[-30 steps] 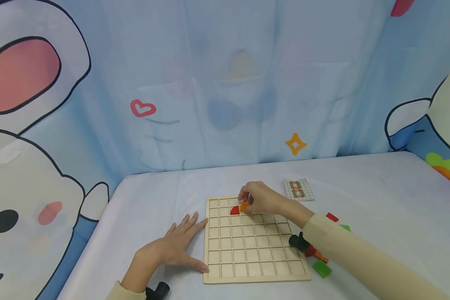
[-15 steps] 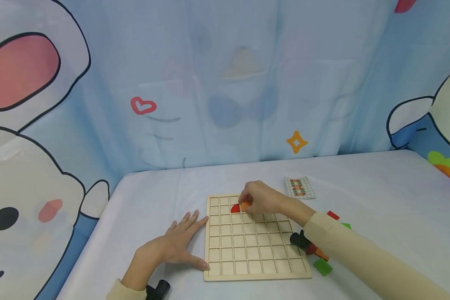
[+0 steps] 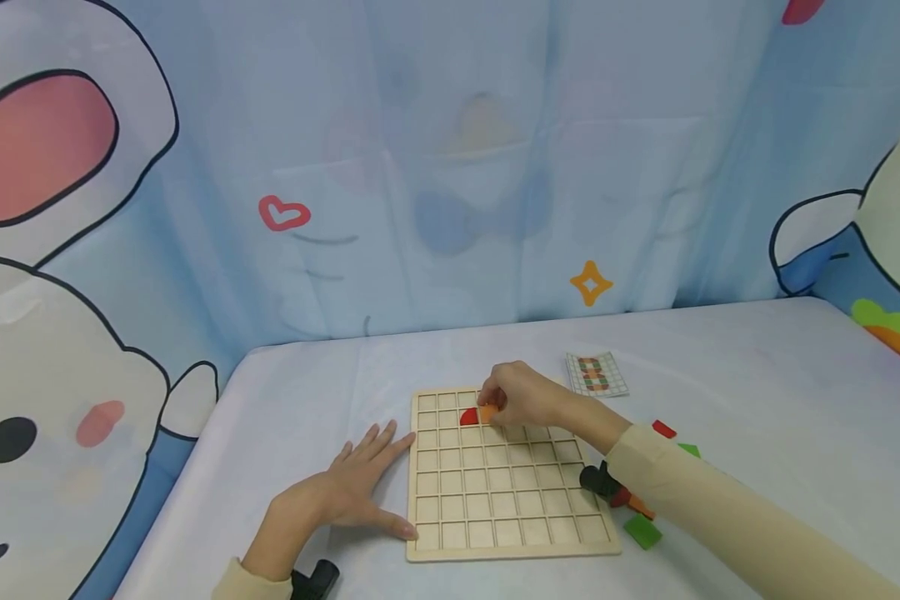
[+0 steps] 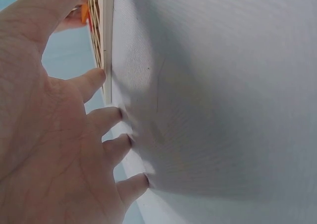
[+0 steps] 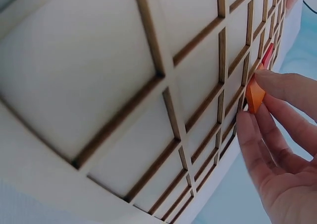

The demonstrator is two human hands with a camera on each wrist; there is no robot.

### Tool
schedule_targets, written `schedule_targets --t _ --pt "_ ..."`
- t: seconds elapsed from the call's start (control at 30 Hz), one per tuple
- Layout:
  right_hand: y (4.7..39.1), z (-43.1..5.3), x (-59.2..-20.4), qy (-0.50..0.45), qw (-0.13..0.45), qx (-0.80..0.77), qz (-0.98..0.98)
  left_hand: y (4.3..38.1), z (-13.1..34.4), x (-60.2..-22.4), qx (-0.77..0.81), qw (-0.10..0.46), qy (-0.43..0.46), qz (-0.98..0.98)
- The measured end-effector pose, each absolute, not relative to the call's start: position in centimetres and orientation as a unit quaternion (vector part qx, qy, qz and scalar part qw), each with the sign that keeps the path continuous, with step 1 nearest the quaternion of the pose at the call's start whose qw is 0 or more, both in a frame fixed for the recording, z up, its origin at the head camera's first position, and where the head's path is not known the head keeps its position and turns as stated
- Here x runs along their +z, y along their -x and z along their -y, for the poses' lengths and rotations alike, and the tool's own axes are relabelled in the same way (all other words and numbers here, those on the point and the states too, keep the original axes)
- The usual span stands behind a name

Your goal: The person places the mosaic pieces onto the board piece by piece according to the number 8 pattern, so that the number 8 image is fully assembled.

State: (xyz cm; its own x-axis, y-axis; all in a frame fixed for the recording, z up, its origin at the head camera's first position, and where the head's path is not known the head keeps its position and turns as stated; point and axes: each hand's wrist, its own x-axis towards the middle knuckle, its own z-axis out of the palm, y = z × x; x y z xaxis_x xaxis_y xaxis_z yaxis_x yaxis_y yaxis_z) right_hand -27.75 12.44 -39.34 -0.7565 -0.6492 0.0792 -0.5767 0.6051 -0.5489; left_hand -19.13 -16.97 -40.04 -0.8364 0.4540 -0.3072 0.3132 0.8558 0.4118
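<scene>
A square wooden grid board lies on the white-covered table. My right hand reaches over its far part and pinches an orange piece between thumb and fingers, down at a cell. Directly left of that piece a red piece with a rounded edge sits in the grid; the right wrist view shows only a sliver of it. My left hand lies spread at the board's left side, its thumb and index fingertip touching the edge. In the left wrist view its other fingertips rest on the cloth.
A card with a coloured grid pattern lies beyond the board's far right corner. Right of the board are a red piece, a green piece and others partly behind the right forearm. A printed curtain hangs behind the table.
The right hand has lowered slightly with the orange piece, which now sits closer beside the red one. The left hand has stayed in place.
</scene>
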Motion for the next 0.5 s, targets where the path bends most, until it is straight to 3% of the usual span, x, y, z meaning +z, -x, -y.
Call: schedule_targets --t 0.5 --pt "27.56 -12.4 -39.62 0.326 0.059 -0.274 -0.903 19.11 16.83 -40.0 0.165 0.198 -0.204 -0.945"
